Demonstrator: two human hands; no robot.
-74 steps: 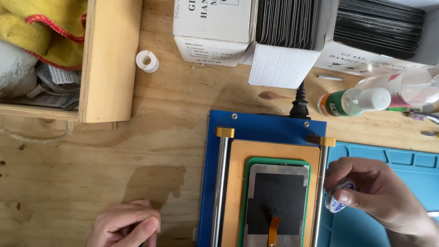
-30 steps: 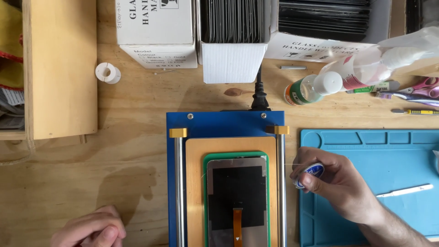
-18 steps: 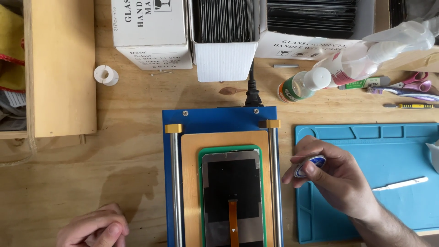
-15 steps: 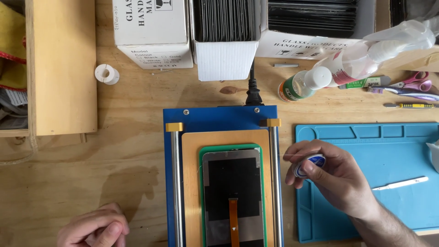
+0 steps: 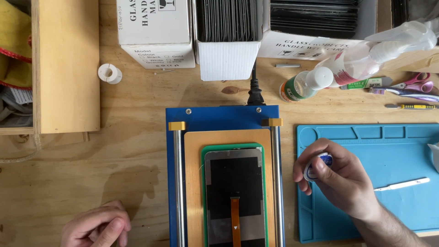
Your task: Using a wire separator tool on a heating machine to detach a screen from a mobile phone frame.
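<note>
Meanwhile, right hand [image 5: 340, 180] pinches one small spool [image 5: 316, 165]; left hand [image 5: 98, 226] loosely curled, empty.

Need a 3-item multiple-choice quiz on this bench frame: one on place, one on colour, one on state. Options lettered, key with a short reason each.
1. Where does the phone screen lie?
A. on the teal mat
B. on the blue plate machine
C. in the wooden tray

2. What colour is the frame around the screen?
A. green
B. red
C. white

3. What is the right hand doing?
A. lying flat and empty
B. pinching a small blue-and-white spool
C. gripping the scissors

Key:
1 B, the screen sits on the tan pad between the machine's two rails.
2 A, a green border rims it.
3 B, fingers close on the spool over the teal mat; the left hand rests curled on the wooden table.
</note>
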